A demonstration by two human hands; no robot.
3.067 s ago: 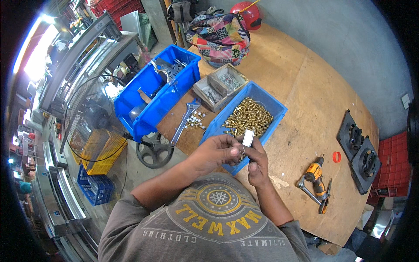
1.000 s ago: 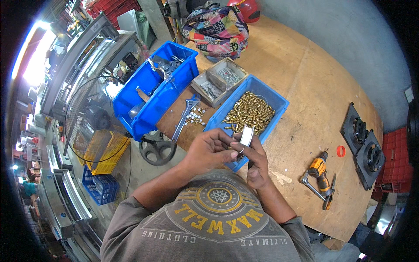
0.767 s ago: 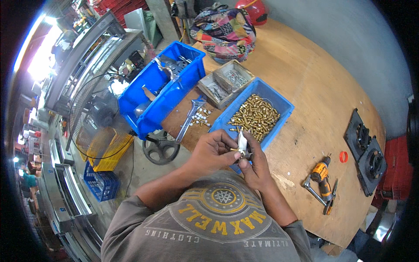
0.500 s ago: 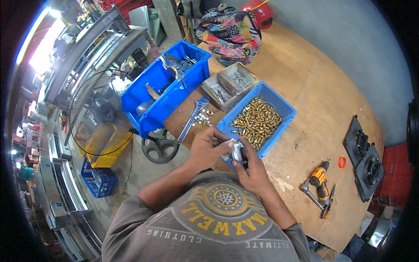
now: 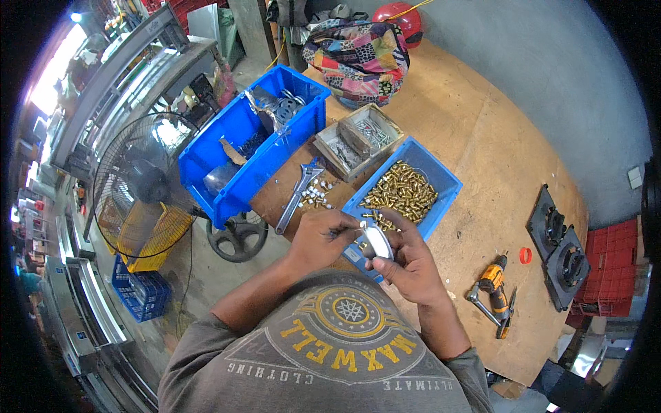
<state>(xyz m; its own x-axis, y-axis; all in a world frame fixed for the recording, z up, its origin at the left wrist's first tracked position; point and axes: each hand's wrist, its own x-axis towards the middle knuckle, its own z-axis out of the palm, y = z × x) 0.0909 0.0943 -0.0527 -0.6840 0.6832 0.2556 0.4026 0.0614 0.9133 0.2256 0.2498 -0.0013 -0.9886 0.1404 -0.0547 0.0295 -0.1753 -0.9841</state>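
Over the near end of a blue bin (image 5: 449,206), my right hand (image 5: 413,265) grips a roll of white thread seal tape (image 5: 377,242) between thumb and fingers. My left hand (image 5: 318,237) is closed in a pinch beside it, on a small brass fitting with a white end (image 5: 363,225); the fingers partly cover it. A heap of similar brass fittings (image 5: 403,193) fills much of the bin. Left of the bin, several fittings with white ends (image 5: 317,194) lie on the wooden table beside an adjustable wrench (image 5: 292,203).
A wooden tray (image 5: 344,168) of small metal parts adjoins the bin. A larger blue crate (image 5: 206,162) stands left, near a fan (image 5: 144,182). An orange power drill (image 5: 492,279), a red ring (image 5: 525,255) and black burner plates (image 5: 558,248) lie right. A patchwork bag (image 5: 358,58) sits behind.
My right hand has turned the tape roll, so its round white face shows more clearly. My hands have moved slightly apart, and the whole view has shifted a little.
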